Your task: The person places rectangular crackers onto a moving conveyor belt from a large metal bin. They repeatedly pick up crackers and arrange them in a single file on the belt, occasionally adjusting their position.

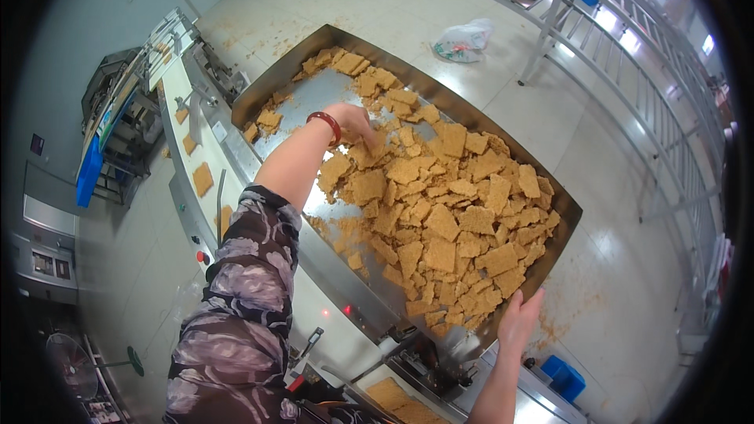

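A large metal tray (570, 220) holds a heap of broken golden-brown crumbly slabs (441, 221), thickest toward the right, with bare metal showing at the left. My left hand (353, 122), below a red bracelet, reaches into the tray's middle, fingers curled down among the pieces; what they hold, if anything, is hidden. My right hand (520, 314) grips the tray's lower right rim. Loose crumbs lie in the tray's lower left part, beside my left forearm.
A conveyor (185, 94) carrying flat pieces runs along the left, with a red button (203, 257). Metal racks (554, 27) stand upper right. A white plastic bag (462, 41) and scattered crumbs lie on the floor (597, 149). A blue bin (561, 377) sits lower right.
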Demonstrator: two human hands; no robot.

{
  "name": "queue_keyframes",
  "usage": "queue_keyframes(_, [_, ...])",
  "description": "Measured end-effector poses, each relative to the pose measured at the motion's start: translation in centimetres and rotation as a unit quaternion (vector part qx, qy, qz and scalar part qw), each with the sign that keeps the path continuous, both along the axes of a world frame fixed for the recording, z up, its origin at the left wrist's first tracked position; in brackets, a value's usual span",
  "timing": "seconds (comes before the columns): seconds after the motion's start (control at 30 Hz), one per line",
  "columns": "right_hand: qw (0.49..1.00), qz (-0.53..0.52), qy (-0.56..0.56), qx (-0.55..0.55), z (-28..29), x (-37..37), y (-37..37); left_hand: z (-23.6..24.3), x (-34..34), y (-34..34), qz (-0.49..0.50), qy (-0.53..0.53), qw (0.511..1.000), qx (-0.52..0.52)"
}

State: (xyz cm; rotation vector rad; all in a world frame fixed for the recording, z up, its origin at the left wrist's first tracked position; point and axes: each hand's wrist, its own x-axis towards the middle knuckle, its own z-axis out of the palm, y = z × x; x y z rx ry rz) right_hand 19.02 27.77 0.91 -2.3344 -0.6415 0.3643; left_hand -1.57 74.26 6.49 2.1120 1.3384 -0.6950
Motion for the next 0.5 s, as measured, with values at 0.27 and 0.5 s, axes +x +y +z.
queue_keyframes(0.27, [0.998,0.005,-0.062,-0.003,-1.6,0.5,0.1,-2.5,0.1,-3.3,-0.032,-0.084,0.996,-0.017])
queue_keyframes(0.5, [1.000,-0.003,-0.017,-0.019,0.6,-0.2,0.7,-3.2,-1.8,-5.4,0.161,-0.264,0.949,-0.054])
